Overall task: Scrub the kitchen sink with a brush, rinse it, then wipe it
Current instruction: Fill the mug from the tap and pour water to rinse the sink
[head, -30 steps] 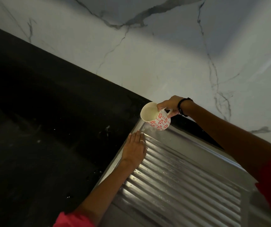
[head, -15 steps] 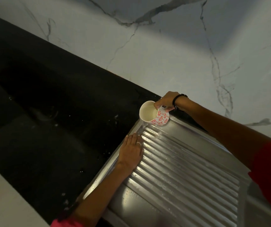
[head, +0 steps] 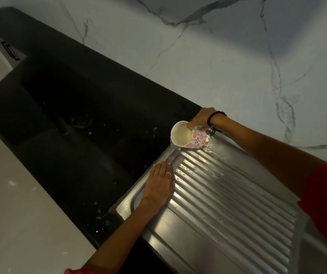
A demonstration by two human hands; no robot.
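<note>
The steel sink's ribbed drainboard point(head: 228, 198) fills the lower right, wet and shiny. My right hand point(head: 201, 120) grips a white mug with red flower print point(head: 188, 136) at the drainboard's far left corner. The mug is tipped on its side and water runs out of it onto the steel. My left hand point(head: 158, 186) lies flat, fingers straight and together, on the drainboard's left edge just below the mug. No brush is in view.
A black countertop point(head: 75, 119) with water droplets stretches to the left of the drainboard. A white marble wall point(head: 228, 56) rises behind. Pale floor point(head: 16, 204) shows at lower left, beyond the counter's front edge.
The mug has tipped further and dropped closer to the drainboard corner, with water now spilling out. My left hand stays flat on the left edge. The view has shifted right.
</note>
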